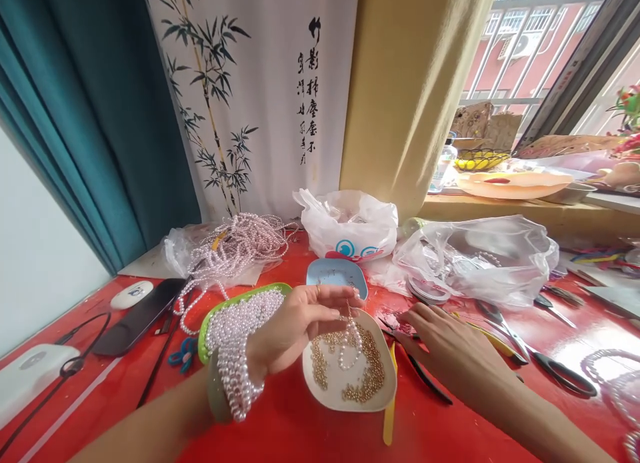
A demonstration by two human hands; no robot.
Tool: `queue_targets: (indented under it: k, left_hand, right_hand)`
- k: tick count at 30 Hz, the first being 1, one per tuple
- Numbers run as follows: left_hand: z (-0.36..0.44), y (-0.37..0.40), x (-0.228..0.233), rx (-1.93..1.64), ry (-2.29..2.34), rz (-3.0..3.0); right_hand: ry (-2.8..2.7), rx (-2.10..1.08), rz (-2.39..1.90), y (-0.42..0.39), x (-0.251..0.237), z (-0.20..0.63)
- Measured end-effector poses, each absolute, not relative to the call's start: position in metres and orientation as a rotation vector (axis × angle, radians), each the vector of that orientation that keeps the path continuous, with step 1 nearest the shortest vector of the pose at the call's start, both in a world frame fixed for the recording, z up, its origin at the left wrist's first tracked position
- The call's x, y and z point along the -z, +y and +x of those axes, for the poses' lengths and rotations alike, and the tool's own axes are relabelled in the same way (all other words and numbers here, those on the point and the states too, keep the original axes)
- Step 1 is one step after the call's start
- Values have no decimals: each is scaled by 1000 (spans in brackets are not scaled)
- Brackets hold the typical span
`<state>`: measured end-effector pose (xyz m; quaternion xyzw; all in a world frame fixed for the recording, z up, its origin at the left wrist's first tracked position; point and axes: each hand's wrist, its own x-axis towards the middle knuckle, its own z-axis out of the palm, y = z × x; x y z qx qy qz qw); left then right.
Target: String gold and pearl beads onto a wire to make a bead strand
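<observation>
My left hand [310, 313] pinches a short pearl bracelet [353, 346] by its thin chain end, between thumb and fingers. The white beads hang in a loop over a white dish [320, 398] holding many small gold beads [377, 356]. Several strands of pearl beads [233, 376] and a green bangle circle my left wrist. To the right of the dish, my right hand [443, 336] reaches low over the table with its fingers stretched forward. Its thumb is beside black-handled pliers [427, 380]; I cannot tell whether they touch. A yellow stick [389, 420] lies by the dish.
A green tray [206, 330] of pearls and a heap of pearl strands [240, 246] lie left. Behind stand a blue dish [320, 266] and plastic bags [350, 220]. Scissors [560, 373] lie right on the red table; a phone [140, 316] is at left.
</observation>
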<state>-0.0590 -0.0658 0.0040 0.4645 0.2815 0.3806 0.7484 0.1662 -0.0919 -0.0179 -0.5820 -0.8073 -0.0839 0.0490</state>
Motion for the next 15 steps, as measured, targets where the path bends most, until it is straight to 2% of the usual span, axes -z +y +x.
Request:
queue_targets:
  k: [4,11,13,15]
  left_hand:
    - [-52,-74,-2,-810,557,958]
    - [-43,-85,0,-753,429,895]
    - [-43,-84,-1,-749,425,892]
    - [-44,-83,-2,-748,424,898]
  right_hand:
    - [-2276,-157,-1553,-106,4,140]
    - [-2061,-312,-1341,-110,16,126]
    - [-1986,-485,-1371,-107,16,128]
    - [-1853,-790,-1373,-104,14,129]
